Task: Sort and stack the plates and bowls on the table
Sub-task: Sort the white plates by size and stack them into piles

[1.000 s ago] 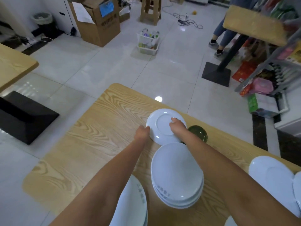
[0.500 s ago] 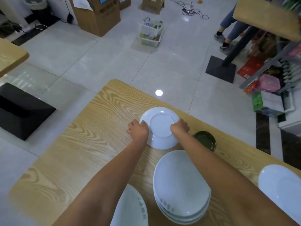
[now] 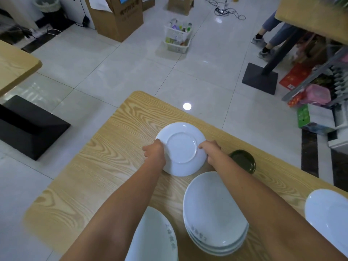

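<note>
A round white plate (image 3: 181, 147) lies upside down on the wooden table (image 3: 113, 166), its foot ring facing up. My left hand (image 3: 155, 150) grips its left rim and my right hand (image 3: 211, 150) grips its right rim. Just right of it sits a small dark green bowl (image 3: 243, 162). Closer to me stands a stack of white oval plates (image 3: 214, 211), partly crossed by my right forearm. Another white plate (image 3: 156, 238) lies at the bottom edge, and one more white plate (image 3: 329, 217) sits at the far right.
The table's far edge runs just behind the round plate, with tiled floor beyond. A black table base (image 3: 260, 78), a white basket (image 3: 178, 37), a cardboard box (image 3: 120, 17) and a person's legs (image 3: 271, 32) are across the floor. A second wooden table (image 3: 15, 65) stands left.
The round plate has shifted left, away from the green bowl, which is now fully exposed. My left hand went from beside the plate to gripping its left rim; my right moved to the right rim.
</note>
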Motion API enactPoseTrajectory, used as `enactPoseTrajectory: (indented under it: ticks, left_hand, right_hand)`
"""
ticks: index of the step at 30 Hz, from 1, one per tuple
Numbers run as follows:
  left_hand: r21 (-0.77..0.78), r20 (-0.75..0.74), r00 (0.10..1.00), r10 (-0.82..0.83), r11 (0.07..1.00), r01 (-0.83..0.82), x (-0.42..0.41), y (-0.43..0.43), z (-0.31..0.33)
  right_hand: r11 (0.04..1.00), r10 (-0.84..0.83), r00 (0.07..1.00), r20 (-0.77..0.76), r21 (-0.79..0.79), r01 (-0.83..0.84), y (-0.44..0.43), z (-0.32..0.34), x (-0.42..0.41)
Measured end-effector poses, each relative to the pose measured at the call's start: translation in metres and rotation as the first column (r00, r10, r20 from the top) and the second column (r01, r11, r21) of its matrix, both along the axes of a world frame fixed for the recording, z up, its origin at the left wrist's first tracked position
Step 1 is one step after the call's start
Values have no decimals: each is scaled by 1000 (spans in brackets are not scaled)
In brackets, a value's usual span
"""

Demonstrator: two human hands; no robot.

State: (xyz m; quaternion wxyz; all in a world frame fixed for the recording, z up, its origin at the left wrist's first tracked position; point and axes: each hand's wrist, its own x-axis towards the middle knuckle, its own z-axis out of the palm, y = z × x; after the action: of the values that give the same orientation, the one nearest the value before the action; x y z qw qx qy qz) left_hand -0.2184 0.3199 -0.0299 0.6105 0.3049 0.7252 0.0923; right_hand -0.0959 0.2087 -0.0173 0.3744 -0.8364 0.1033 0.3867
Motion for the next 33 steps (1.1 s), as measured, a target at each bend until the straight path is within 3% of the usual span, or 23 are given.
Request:
enactPoseTrajectory:
  ticks: [3,5,8,12,15,18,22,25,29,33]
  left_hand:
    - [-161,261,893,367,929,-334,-9,5,11]
    - [-177,401,799,448,894,-413,-13,5,21]
    - [-200,530,711,461,883,-424,-23,-2,44]
    - [-131,651,709,272,960,-248,-45,-17,56]
    - [17,633,774,14,999,-32,-60,-36,60]
    - [145,656,734,-176,984,106,-75,-56,64]
    - [259,488,785,-381,922,286,-83,-91,60]
    - [299,309,798,-518,849,436,-83,-115,50]
    - [353,109,724,-681,708,612,-79,-138,38]
    - [391,-81,652,-754,577,717,-75,-154,34]
  right_hand:
    - [923,-241,964,-115,280,264,12,14,-7]
    - [786,-364,892,-268,425,449,18,27,-14]
    - [711,-413,868,-275,498,496,19,45,-28]
    - [636,-309,897,-315,633,441,-7,65,-38]
    - [749,-163,976,-146,625,219,-46,74,-43]
    - [847,-53,998,25,530,32,-90,75,-53]
    - [901,-20,992,124,432,-36,-147,59,-75]
    - [964,93,957,273,217,-155,-188,47,-88]
    - [963,262,872,414,-46,-267,-226,30,-98]
    - [947,322,840,438,-172,-273,-238,20,-101]
